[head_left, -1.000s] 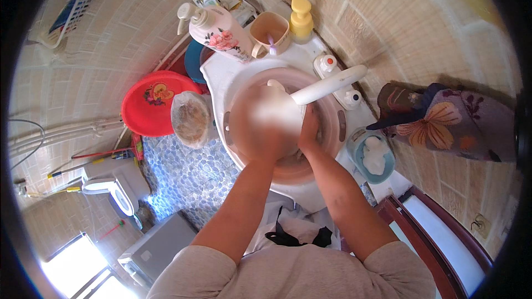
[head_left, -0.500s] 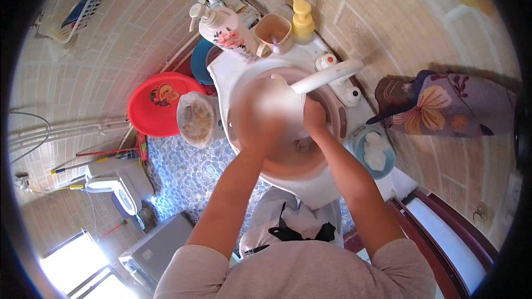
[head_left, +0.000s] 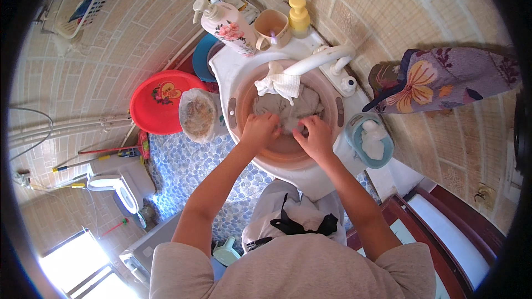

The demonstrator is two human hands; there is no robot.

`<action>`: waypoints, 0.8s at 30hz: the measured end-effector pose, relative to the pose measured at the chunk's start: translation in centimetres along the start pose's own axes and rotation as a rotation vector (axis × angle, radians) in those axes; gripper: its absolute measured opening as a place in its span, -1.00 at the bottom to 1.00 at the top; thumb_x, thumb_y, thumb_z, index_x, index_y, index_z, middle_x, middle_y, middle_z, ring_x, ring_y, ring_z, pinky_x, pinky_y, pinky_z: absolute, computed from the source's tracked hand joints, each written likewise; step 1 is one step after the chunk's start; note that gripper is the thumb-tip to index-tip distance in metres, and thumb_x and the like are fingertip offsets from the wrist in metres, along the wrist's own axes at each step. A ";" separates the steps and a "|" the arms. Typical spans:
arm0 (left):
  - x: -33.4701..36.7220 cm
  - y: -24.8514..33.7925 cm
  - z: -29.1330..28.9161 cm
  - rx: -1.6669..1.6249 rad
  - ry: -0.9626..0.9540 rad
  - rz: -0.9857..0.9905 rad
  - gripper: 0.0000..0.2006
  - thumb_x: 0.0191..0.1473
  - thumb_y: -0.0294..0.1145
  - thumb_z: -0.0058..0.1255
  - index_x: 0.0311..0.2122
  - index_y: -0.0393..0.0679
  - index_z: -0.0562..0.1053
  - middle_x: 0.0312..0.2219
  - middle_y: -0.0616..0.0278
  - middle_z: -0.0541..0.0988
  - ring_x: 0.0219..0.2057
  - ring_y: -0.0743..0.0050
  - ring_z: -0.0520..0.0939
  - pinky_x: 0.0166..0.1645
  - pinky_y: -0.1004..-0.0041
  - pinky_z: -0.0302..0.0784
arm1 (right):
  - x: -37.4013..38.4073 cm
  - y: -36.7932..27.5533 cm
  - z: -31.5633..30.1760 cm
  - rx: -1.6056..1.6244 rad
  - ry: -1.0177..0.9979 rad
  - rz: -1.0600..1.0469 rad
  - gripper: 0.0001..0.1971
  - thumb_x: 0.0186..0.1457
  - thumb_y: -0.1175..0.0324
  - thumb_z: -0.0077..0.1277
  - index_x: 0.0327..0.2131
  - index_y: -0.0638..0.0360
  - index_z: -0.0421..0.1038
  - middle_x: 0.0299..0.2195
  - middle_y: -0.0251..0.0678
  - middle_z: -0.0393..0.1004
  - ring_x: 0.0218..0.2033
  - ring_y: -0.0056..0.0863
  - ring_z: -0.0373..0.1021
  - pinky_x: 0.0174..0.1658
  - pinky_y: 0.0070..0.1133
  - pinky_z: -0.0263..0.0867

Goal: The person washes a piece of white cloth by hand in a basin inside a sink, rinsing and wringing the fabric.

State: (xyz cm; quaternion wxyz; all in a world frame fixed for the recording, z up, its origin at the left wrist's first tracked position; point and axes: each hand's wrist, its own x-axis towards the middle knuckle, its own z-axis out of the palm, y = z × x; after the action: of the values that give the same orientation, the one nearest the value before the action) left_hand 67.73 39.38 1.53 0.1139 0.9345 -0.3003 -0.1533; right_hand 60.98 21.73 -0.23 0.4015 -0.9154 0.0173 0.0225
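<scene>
A soaked-looking grey cloth is lying bunched in a pinkish-brown tub that is sitting in a white sink, while a person is bending over it with both hands. The left hand is hovering at the cloth's near left side, its fingers curling together; whether they are gripping any fabric, one cannot tell. The right hand is reaching in opposite, thumb and fingers standing apart and bending over the cloth's near edge; contact there is unclear.

Above, a white tap is arching over the tub, and a white rag is hanging from its spout. A knock from a rising hand could be sending that rag into the tub; brisk rubbing could be slopping water over the rim.

To the right, a small blue basin is holding white cloths; a swinging right elbow could be tipping it. Farther back, a flowered pump bottle, a cup and a yellow dispenser are lining the ledge.
</scene>
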 end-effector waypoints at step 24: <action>7.0 -2.1 9.6 -0.456 0.159 -0.606 -0.60 -0.15 -0.12 -0.06 -0.17 -0.09 0.35 -0.26 0.10 0.43 -0.18 0.17 0.40 -0.10 0.25 0.24 | 8.1 7.4 10.6 -0.244 0.312 -0.085 -0.76 -0.01 0.21 -0.21 -0.53 0.12 0.38 -0.69 -0.11 0.38 -0.63 -0.13 0.37 -0.54 -0.26 0.28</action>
State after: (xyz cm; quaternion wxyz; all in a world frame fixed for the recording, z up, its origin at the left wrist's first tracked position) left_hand 70.86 35.70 -9.56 0.2915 0.9405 0.0408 -0.1698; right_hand 68.38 24.45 -13.31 0.2805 -0.9496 0.0378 -0.1346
